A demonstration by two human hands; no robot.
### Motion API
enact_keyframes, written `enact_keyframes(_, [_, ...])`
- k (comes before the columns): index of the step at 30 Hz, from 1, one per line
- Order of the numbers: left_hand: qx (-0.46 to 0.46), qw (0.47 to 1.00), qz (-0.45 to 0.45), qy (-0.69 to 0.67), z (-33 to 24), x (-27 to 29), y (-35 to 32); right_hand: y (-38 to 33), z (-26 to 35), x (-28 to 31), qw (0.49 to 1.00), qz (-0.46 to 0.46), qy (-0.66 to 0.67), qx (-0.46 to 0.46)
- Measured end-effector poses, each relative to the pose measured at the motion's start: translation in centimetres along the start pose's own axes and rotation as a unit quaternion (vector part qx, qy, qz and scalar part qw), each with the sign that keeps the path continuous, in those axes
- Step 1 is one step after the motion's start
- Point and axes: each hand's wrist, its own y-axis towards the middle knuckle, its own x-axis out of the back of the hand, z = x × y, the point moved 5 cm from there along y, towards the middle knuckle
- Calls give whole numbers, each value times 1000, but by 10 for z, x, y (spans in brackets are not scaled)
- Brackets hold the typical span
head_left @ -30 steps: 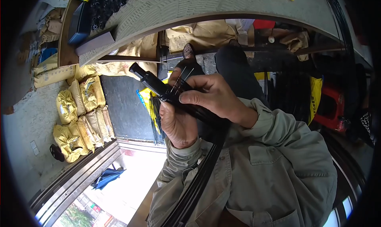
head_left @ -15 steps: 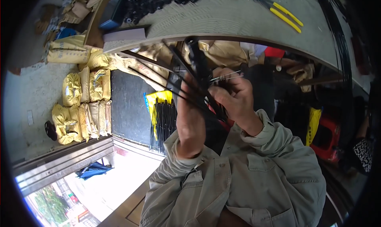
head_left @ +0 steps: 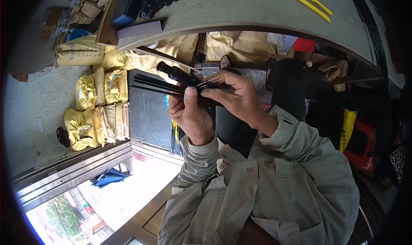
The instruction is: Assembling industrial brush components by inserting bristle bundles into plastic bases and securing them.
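Tube (head_left: 183, 77), black, cylindrical, with a knobbed end: located centre of the frame, tilted, knob toward the upper left. Black rods (head_left: 156, 83), several, slender: gathered just below the tube, free ends pointing left. Silvery wires (head_left: 210, 82), thin, few: beside the tube's lower end, slanting up to the right.

Left hand (head_left: 193, 118): centre, grasping tube and rods together, thumb upright across the bundle. Right hand (head_left: 240, 100): right of centre, thumb and forefinger pinched together on the wires, thumb tip near the left thumb.

Bench (head_left: 240, 9), grey-topped: across the upper frame. Pliers (head_left: 313, 9), yellow-handled: on the bench, upper right. Small parts (head_left: 167, 3), black, heaped: on the bench, upper left. Box (head_left: 127, 9), blue: left of the heap.

Sacks (head_left: 86, 93), yellow and tan, stacked: left of the frame. Folded cloth article (head_left: 110, 177), blue: lower left, on bright ground. Plastic article (head_left: 364, 129), red: right edge, partly in shadow.
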Motion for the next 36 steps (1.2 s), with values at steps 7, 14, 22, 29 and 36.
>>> enact_keyframes(7, [-36,998,-43,23,0,21,-3,4,-4,-8,989,13,-138,46])
enact_keyframes(14, [-61,992,-89,67,3,13,-14,2,-20,-12,991,89,-14,-96])
enact_keyframes(22, [-38,994,-40,97,1,17,-9,-3,-20,-17,998,-14,-22,-61])
enact_keyframes(29, [20,999,-37,20,0,23,-7,-7,-18,-13,999,47,-8,14])
enact_keyframes(36, [-36,998,-15,40,-1,30,-8,-2,-21,-11,994,63,-13,-88])
